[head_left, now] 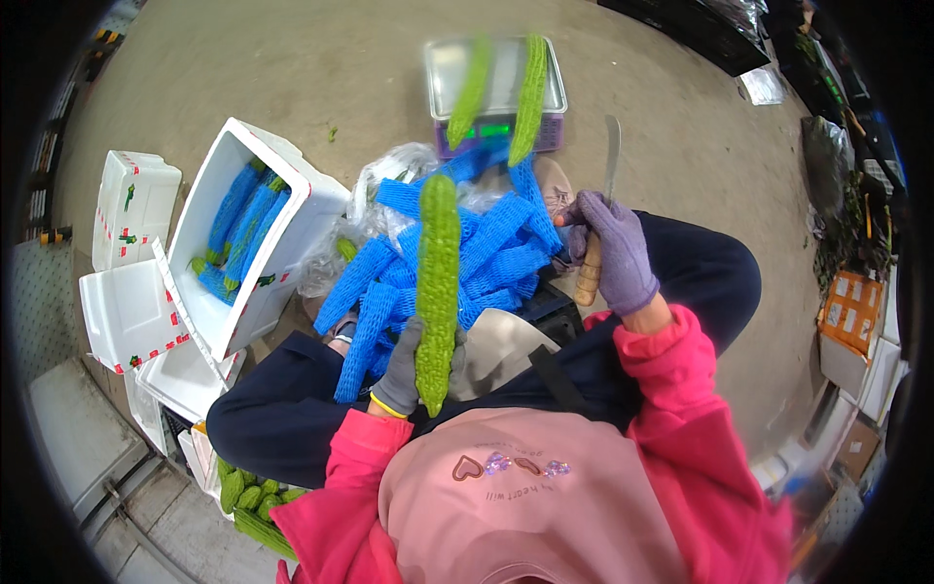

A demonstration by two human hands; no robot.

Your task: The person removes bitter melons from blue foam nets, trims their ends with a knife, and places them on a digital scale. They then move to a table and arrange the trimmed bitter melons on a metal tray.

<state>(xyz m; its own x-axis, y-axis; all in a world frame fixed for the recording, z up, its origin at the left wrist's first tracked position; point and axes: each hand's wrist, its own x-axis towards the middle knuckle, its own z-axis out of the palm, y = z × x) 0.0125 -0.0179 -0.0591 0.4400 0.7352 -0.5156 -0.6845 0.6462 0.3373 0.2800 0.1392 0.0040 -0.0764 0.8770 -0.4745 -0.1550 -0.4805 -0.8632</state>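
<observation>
My gloved left hand (pixel 409 365) grips a long green bitter melon (pixel 436 282), held upright over a heap of blue foam mesh sleeves (pixel 491 243) and clear plastic bags. My right hand (pixel 608 248), in a purple glove, is closed on a knife (pixel 587 277) by its wooden handle, the blade pointing forward. Beyond the heap, two bitter melons (pixel 527 97), one blurred, show at a purple weighing scale (pixel 496 68) with a steel top.
To my left, an open white foam box (pixel 316 209) holds sleeved bitter melons. Other foam boxes (pixel 136 200) and lids stand beside it, with more bitter melons (pixel 253 496) near my left knee. Cartons (pixel 851 311) and dark clutter line the right side.
</observation>
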